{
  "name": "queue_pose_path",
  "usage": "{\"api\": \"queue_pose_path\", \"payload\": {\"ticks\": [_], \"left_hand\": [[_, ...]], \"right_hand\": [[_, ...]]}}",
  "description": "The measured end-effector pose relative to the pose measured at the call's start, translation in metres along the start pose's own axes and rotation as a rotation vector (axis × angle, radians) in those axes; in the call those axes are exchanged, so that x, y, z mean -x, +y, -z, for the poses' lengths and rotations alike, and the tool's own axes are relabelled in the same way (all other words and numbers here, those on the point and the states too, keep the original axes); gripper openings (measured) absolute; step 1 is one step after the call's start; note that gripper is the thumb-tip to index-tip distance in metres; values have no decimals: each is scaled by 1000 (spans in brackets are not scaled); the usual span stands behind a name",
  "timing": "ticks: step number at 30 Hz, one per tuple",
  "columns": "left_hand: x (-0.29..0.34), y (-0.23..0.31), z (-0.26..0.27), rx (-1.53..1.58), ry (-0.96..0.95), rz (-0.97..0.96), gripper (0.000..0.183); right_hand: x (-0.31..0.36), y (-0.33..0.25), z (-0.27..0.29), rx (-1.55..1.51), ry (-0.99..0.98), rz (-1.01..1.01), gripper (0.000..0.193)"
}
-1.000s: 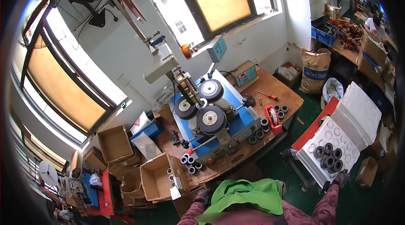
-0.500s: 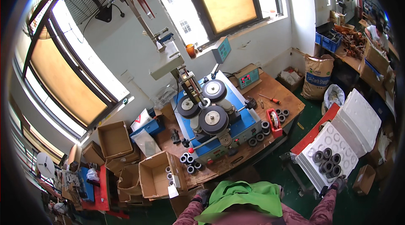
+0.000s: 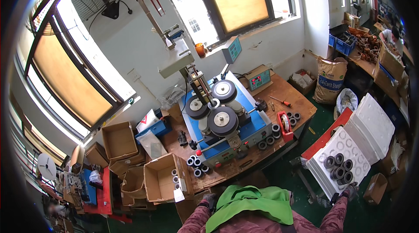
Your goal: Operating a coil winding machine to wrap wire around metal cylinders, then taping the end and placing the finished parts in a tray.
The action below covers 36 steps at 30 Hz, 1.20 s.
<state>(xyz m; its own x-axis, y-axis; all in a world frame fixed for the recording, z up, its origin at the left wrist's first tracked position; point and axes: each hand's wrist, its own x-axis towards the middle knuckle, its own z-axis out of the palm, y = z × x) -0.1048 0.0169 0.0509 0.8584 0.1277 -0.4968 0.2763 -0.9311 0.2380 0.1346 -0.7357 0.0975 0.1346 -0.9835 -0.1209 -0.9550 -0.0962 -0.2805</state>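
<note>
My left hand (image 3: 210, 200), in a grey glove, is low beside the green cloth (image 3: 248, 202) over my front, near the table's front edge. Its fingers are mostly hidden, and I see nothing held. Out to the right, my gloved right hand (image 3: 349, 191) grips the near edge of a white foam tray (image 3: 316, 171) with round recesses. Several dark rings (image 3: 337, 172) stand grouped on that tray, just beyond my fingers. In front of me is a blue machine (image 3: 257, 127) with three black wheels (image 3: 223, 121) around a small pale ring (image 3: 214, 103).
An open carton (image 3: 152, 182) with a few rings is left of my left hand. More rings (image 3: 197, 172) lie on the wooden table (image 3: 297, 102), which also bears a red tape dispenser (image 3: 286, 129), a screwdriver (image 3: 286, 103) and a display box (image 3: 258, 80). A paper sack (image 3: 330, 82) stands right.
The whole view has shifted slightly. Both hands stay in about the same places, and the rings on the foam tray look unchanged.
</note>
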Motion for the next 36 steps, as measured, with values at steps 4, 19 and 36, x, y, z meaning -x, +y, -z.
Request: {"api": "queue_pose_path", "payload": {"ticks": [4, 19, 36], "left_hand": [[1, -4, -6, 25, 61, -20, 30], [-8, -17, -21, 33, -31, 10, 34], [-21, -22, -19, -24, -115, 89, 56]], "right_hand": [[-11, 0, -9, 16, -8, -5, 62], [-20, 3, -19, -37, -74, -16, 65], [-54, 14, -55, -20, 24, -26, 62]]}}
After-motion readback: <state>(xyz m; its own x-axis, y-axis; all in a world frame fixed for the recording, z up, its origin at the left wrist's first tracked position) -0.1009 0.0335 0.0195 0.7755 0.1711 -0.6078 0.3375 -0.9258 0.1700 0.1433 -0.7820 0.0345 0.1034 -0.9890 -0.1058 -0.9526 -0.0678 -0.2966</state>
